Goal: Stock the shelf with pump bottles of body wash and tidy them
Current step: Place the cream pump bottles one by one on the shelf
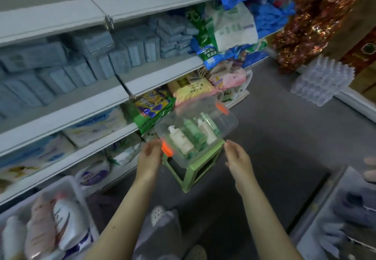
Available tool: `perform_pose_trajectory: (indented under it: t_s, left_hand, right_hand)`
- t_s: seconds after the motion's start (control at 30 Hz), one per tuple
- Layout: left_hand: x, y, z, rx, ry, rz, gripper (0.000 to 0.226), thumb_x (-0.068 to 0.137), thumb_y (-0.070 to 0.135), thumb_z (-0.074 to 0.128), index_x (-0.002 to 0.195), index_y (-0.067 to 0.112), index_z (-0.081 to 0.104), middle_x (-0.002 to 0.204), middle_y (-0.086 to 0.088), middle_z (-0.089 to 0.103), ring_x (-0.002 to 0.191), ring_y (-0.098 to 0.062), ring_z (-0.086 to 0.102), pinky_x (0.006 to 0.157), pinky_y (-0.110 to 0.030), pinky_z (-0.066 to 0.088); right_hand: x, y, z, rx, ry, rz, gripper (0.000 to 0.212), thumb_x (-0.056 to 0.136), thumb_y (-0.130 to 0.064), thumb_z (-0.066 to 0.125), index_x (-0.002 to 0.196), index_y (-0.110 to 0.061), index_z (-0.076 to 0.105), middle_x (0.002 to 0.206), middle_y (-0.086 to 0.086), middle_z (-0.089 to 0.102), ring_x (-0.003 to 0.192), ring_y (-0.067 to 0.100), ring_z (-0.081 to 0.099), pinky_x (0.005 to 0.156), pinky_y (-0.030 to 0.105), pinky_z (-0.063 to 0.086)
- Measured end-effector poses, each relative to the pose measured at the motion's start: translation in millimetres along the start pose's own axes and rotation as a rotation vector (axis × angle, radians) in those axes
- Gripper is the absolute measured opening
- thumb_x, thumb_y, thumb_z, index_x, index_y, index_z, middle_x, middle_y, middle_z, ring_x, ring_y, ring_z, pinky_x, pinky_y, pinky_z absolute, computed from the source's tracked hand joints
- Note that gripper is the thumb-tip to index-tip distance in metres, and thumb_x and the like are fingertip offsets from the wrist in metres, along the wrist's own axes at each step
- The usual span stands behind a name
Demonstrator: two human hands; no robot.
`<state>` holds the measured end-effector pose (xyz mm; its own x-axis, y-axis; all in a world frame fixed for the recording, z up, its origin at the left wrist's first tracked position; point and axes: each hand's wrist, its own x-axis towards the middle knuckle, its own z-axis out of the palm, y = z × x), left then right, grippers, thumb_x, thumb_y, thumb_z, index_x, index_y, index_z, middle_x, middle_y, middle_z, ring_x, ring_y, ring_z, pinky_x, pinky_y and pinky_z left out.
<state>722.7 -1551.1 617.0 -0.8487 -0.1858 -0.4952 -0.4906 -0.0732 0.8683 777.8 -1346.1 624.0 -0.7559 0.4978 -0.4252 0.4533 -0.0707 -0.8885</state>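
White shelving (61, 107) is seen from nine to twelve o'clock, filled with other goods; stocking is judged not yet begun. Within a clear lidded bin (227, 121), set on a green stool (195, 170) at centre, the pump bottles (181, 139) are enclosed. The left hand (149, 153) is laid against the orange latch (166, 148) at the bin's seven o'clock; clamping of its fingers cannot be determined. The right hand (238, 158), at five o'clock, is held just beside the bin, fingers relaxed and apart.
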Motion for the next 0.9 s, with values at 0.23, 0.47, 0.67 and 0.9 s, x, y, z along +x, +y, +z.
perform_pose_trajectory:
  t_s: [0.23, 0.47, 0.67, 0.9]
  left_hand:
    - [76.8, 22.3, 26.3, 0.042, -0.027, -0.058, 0.015, 0.095, 0.034, 0.059, 0.103, 0.021, 0.062, 0.117, -0.009, 0.064, 0.111, -0.023, 0.06, 0.104, -0.045, 0.045]
    - [123.6, 13.8, 43.4, 0.057, 0.036, -0.124, 0.018, 0.095, 0.032, 0.059, 0.104, 0.017, 0.064, 0.125, -0.013, 0.061, 0.118, -0.028, 0.057, 0.106, -0.046, 0.042]
    - [144.9, -6.0, 57.6, -0.024, 0.207, -0.266, 0.022, 0.098, 0.032, 0.054, 0.102, 0.012, 0.061, 0.101, -0.001, 0.059, 0.097, -0.018, 0.056, 0.086, -0.031, 0.042]
    - [160.0, -61.7, 98.3, -0.07, 0.438, -0.406, 0.051, 0.086, 0.059, 0.059, 0.099, 0.011, 0.065, 0.1, -0.006, 0.065, 0.097, -0.022, 0.061, 0.083, -0.035, 0.047]
  right_hand:
    - [83.4, -15.8, 33.4, -0.096, 0.014, 0.009, 0.03, 0.096, -0.034, 0.059, 0.122, -0.019, 0.063, 0.122, 0.005, 0.066, 0.115, 0.025, 0.061, 0.104, 0.047, 0.047]
    - [140.8, -16.9, 55.9, -0.162, -0.101, 0.063, 0.012, 0.099, -0.026, 0.055, 0.108, -0.022, 0.061, 0.121, 0.006, 0.061, 0.116, 0.027, 0.058, 0.09, 0.037, 0.045]
    - [207.9, -18.2, 73.8, -0.408, -0.323, 0.105, 0.011, 0.099, -0.033, 0.053, 0.107, -0.028, 0.059, 0.124, 0.003, 0.061, 0.117, 0.022, 0.057, 0.106, 0.044, 0.044]
    - [279.0, 7.2, 101.8, -0.707, -0.666, 0.157, 0.039, 0.101, -0.034, 0.049, 0.135, -0.014, 0.053, 0.119, -0.006, 0.051, 0.107, 0.009, 0.048, 0.087, 0.023, 0.037]
